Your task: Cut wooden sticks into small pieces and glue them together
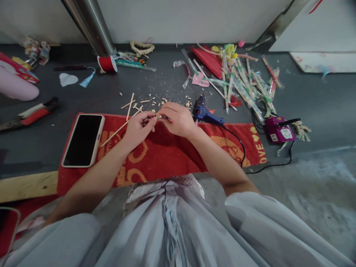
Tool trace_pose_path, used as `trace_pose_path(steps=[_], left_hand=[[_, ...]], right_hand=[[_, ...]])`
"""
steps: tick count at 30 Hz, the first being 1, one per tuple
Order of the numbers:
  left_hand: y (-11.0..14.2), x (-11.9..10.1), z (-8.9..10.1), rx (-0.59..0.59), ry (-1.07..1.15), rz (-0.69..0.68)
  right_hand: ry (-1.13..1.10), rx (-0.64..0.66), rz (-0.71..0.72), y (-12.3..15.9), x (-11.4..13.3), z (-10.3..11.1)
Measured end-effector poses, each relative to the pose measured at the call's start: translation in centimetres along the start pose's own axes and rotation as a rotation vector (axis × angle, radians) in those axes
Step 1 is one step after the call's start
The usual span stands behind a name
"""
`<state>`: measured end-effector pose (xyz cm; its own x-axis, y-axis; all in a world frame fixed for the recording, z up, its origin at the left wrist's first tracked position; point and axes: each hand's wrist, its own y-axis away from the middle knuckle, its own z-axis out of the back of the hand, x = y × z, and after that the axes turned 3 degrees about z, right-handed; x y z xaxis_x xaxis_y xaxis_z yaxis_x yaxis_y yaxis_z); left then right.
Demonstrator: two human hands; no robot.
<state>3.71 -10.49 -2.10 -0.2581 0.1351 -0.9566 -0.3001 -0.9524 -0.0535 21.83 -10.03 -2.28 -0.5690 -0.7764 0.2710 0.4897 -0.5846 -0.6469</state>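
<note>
My left hand [140, 128] is closed, pinching a small pale wooden piece [158, 116] between thumb and fingertips above the red towel [169, 155]. Close against it, my right hand [178, 119] is curled around a small tool with a dark metal end and a bit of red [167, 118]; most of that tool is hidden in the palm, so its kind is unclear. A thin wooden stick [114, 133] lies slanting on the towel beside my left hand. Short cut sticks [130, 106] and small wood bits [164, 101] are scattered just beyond my fingers.
A blue glue gun [208, 114] lies right of my hands, its black cord [241, 144] trailing over the towel. At left are a phone [82, 141] and red-handled pliers [33, 114]. Farther back sit a red thread spool [107, 64], wrapped sticks [244, 81] and a purple box [279, 129].
</note>
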Motion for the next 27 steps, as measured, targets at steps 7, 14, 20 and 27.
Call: trace_pose_path(steps=[7,14,20,27], left_hand=[[-0.07,-0.15,-0.01,0.002,0.029,-0.003],[-0.05,-0.41,-0.07,0.003,0.091,0.05],[-0.22,-0.26,0.0,0.007,0.122,0.084],[-0.19,-0.44,0.02,0.037,0.064,0.089]], right_hand=[[-0.015,0.002,-0.055,-0.05,0.17,0.02],[-0.046,0.016,-0.112,0.0,0.12,0.13],[-0.077,0.02,-0.081,0.21,-0.18,-0.26],[-0.055,-0.033,0.01,0.1,-0.17,-0.3]])
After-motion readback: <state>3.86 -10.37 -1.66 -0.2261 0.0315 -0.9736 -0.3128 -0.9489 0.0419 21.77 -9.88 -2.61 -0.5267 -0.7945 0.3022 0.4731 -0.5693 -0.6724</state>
